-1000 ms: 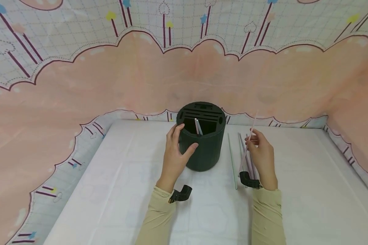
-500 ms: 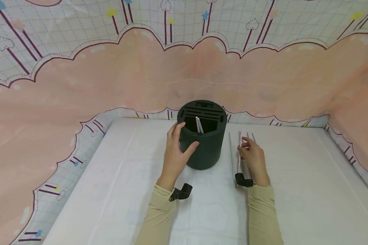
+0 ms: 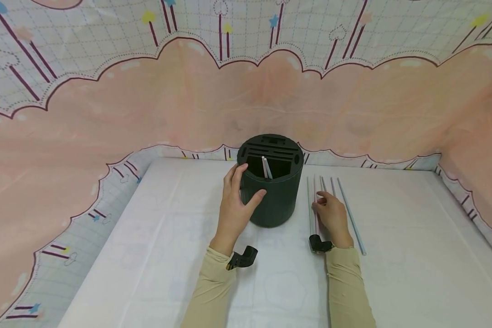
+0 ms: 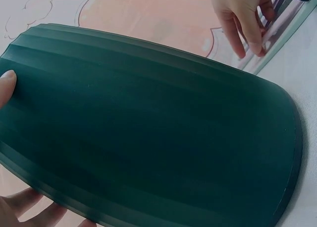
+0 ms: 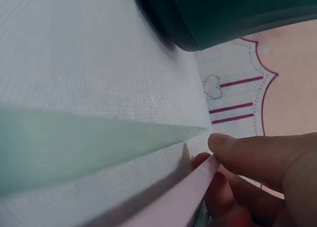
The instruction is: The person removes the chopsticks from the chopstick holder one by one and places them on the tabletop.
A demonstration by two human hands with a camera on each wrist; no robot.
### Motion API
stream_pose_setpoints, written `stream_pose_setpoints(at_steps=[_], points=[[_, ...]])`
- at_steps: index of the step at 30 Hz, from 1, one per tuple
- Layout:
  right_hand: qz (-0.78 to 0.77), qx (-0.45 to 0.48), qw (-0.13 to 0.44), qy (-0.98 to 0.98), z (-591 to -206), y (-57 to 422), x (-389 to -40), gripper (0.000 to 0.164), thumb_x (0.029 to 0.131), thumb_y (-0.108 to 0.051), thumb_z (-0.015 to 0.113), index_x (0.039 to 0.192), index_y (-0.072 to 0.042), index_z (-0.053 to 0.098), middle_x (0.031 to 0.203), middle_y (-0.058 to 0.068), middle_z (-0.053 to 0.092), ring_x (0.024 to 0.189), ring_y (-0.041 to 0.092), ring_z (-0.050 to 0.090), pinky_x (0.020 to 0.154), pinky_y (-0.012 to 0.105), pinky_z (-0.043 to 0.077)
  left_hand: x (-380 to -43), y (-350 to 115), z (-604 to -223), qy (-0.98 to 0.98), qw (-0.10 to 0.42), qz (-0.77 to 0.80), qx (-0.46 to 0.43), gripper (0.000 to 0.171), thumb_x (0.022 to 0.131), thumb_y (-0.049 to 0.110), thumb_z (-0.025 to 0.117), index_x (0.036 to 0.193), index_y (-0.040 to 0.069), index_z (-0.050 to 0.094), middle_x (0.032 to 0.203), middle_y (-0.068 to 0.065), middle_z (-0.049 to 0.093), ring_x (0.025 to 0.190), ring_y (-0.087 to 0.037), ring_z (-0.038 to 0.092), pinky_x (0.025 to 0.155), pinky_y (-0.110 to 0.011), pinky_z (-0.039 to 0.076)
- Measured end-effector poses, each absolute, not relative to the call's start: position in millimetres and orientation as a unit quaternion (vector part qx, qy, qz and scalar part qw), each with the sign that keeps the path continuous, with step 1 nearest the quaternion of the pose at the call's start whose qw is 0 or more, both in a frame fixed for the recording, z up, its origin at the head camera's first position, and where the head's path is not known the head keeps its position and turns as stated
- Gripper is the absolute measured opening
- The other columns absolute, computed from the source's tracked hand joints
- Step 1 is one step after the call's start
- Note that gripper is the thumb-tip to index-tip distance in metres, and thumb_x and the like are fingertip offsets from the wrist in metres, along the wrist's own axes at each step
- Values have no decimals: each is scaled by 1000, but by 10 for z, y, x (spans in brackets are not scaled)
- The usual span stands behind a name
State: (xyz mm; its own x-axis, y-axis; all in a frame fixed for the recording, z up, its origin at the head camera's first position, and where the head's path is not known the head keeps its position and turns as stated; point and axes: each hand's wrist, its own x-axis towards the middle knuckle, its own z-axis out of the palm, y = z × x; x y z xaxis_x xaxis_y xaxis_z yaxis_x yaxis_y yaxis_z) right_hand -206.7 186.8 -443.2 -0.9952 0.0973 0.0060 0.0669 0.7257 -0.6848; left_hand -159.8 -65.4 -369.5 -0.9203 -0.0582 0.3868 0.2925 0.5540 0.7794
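Note:
A dark green cylindrical desk organizer (image 3: 273, 207) with a slotted top stands upright on the table. My left hand (image 3: 234, 205) grips its left side, thumb on the front and fingers round the side. Two light straws (image 3: 267, 167) stick up from its large front compartment. To the right, my right hand (image 3: 332, 216) is low over the table. Its thumb and a finger pinch a pink straw (image 5: 181, 195), seen in the right wrist view. Just left of this one lies a pale green straw (image 3: 310, 205). Some of the right fingers are hidden.
A light blue straw (image 3: 351, 216) lies slanted to the right of my right hand, and several more straws (image 3: 333, 186) show their far ends beyond it. White cloth (image 3: 160, 255) covers the table. A patterned curtain (image 3: 188, 109) hangs behind.
My right hand has moved left and down with the pink straw, lowering it from a raised tilt to beside the green straw. The left hand keeps its grip on the organizer.

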Motion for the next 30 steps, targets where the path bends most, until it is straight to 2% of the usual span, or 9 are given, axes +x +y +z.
stream_pose_setpoints(at_steps=[11, 14, 19, 24, 30], points=[[326, -1, 21, -945, -4421, 1856, -2066, 34, 79, 1, 53, 112, -2, 59, 91, 16, 58, 81, 29, 51, 68, 42, 40, -1603, -649, -3684, -861, 187, -469, -68, 64, 80, 54, 55, 135, 41, 24, 144, 7, 15, 124, -19, 32, 91, -48, 36], [335, 4, 22, -942, -4412, 1858, -2061, 33, 80, -1, 53, 112, -1, 59, 91, 17, 58, 81, 29, 52, 69, 42, 40, -1597, -651, -3692, -862, 187, -467, -65, 64, 80, 55, 54, 135, 42, 24, 144, 7, 15, 124, -19, 31, 90, -49, 36], [368, -12, 40, -929, -4342, 1869, -2038, 30, 87, -14, 52, 115, -3, 57, 89, 13, 57, 79, 26, 52, 65, 35, 40, -1563, -643, -3693, -863, 186, -466, -63, 64, 80, 56, 55, 135, 43, 23, 143, 7, 16, 124, -19, 31, 91, -49, 36], [404, -26, 109, -908, -4163, 1797, -1993, 26, 90, -18, 52, 113, -9, 60, 89, 8, 58, 80, 22, 54, 64, 33, 41, -1540, -643, -3691, -864, 185, -463, -63, 65, 80, 56, 54, 135, 44, 22, 144, 6, 15, 125, -19, 30, 92, -48, 35], [441, 28, 255, -860, -3944, 1645, -1935, 20, 88, -15, 56, 106, -8, 63, 90, 8, 62, 82, 21, 57, 73, 36, 45, -1522, -646, -3683, -866, 184, -462, -59, 65, 80, 56, 54, 135, 44, 21, 144, 4, 16, 125, -20, 30, 92, -49, 35]])
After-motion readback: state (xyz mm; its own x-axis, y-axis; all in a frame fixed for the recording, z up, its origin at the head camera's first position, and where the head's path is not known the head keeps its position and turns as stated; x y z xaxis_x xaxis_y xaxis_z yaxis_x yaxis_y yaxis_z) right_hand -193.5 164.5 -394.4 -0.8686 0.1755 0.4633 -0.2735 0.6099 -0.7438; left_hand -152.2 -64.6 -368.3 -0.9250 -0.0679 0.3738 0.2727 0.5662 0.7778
